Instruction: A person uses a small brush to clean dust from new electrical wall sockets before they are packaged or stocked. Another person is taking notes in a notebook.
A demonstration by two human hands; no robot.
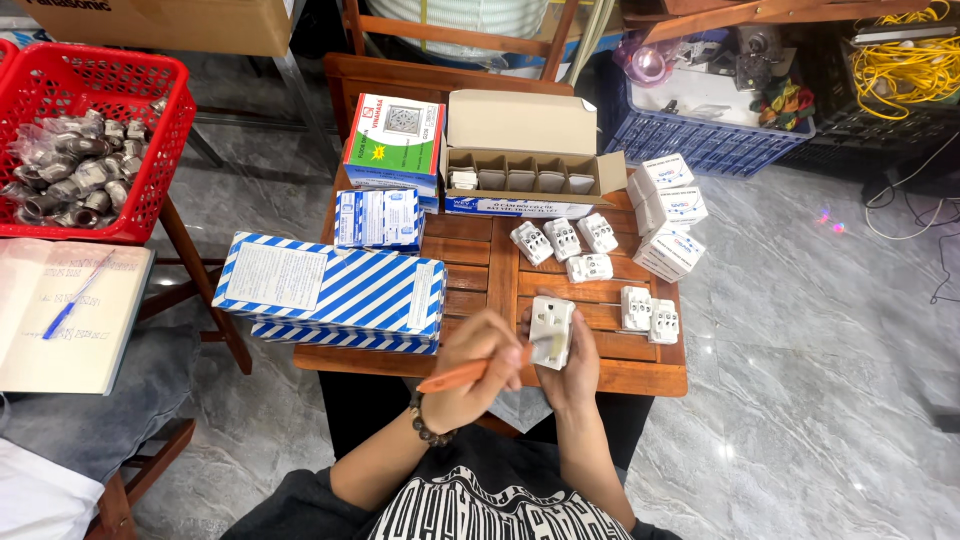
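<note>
Right hand (578,372) grips a white rectangular plastic socket module (552,332), fingers wrapped behind it, held just above the near edge of the brown slatted wooden table (470,262). Left hand (478,370), beaded bracelet on the wrist, fingers closed around an orange-handled screwdriver (470,372), its tip touching the module. Loose white modules (563,240) lie far of the hands; two more (649,313) just right. Blue-and-white striped carton (330,286) at left. Open cardboard box (528,172) at far side, small white boxes (667,215) stacked right of it. Red plastic basket (95,95) with metal fittings far left.
</note>
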